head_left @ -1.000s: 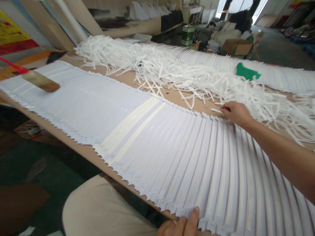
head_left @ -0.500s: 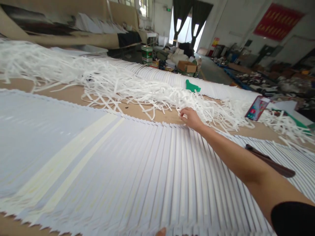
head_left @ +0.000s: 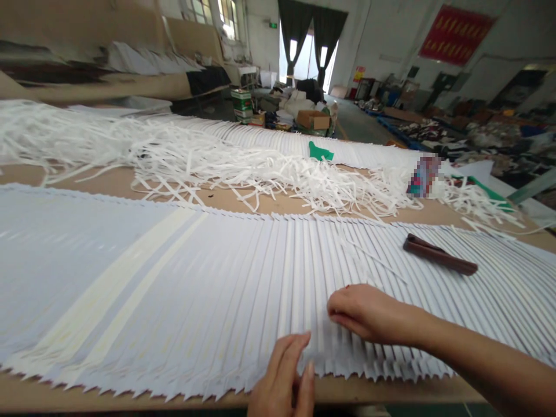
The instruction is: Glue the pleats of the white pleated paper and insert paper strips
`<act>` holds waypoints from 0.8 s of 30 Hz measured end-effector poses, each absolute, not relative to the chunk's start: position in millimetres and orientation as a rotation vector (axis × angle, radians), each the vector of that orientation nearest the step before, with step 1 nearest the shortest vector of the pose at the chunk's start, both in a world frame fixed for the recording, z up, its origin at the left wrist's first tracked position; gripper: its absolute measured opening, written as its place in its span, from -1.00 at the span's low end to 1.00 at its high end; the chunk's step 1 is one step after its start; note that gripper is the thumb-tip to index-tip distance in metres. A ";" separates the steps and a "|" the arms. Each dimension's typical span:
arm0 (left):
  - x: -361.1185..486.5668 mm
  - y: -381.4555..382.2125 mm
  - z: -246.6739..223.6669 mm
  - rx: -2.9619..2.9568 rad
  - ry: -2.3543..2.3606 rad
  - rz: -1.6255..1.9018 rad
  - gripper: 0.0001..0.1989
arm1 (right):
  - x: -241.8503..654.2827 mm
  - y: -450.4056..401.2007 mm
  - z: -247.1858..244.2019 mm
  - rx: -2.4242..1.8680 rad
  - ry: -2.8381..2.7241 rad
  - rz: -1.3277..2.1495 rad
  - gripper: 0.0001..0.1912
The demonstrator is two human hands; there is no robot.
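- Left hand [head_left: 282,376]: fingers apart, gripping nothing, at the toothed edge of the overlapping white paper sheets [head_left: 174,289]
- Right hand [head_left: 369,313]: fingers together, resting on those sheets, unclamped
- Sheets under both hands, fanned across the surface [head_left: 391,394]: probably light, thin, slippery; best taken by that edge
- Beyond the right hand: brown bar [head_left: 438,255], then shredded paper strips [head_left: 260,174]

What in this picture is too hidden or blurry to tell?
Head view:
The left hand: its wrist and arm are cut off by the bottom edge.
The pixelated patch: blurred, so what it is cannot be told.
The dark brown strip: too small to tell its material.
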State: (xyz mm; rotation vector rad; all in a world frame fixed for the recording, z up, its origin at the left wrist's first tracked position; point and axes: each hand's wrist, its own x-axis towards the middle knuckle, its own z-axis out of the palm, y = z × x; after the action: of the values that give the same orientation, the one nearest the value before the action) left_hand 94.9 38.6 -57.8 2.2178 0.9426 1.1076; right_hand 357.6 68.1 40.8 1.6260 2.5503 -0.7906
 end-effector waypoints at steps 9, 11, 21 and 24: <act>112.7 32.0 -37.1 1.952 0.905 0.830 -0.78 | 327.6 44.2 40.8 1.570 2.492 -1.028 -0.79; 110.5 24.7 -31.1 1.877 0.966 0.787 -0.76 | 331.3 44.2 36.1 1.603 2.494 -1.073 -0.79; 95.8 1.3 -31.9 1.411 1.325 0.704 -0.73 | 319.2 77.0 14.3 1.518 2.543 -1.219 -0.79; 87.6 1.0 -32.3 1.381 1.379 0.705 -0.71 | 301.9 90.1 10.0 1.458 2.535 -1.175 -0.81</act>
State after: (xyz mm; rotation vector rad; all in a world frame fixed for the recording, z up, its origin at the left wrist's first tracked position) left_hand 87.6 1.0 -32.3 1.3812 1.3787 0.7046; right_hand 301.9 90.1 10.0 1.4585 2.5349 -1.1747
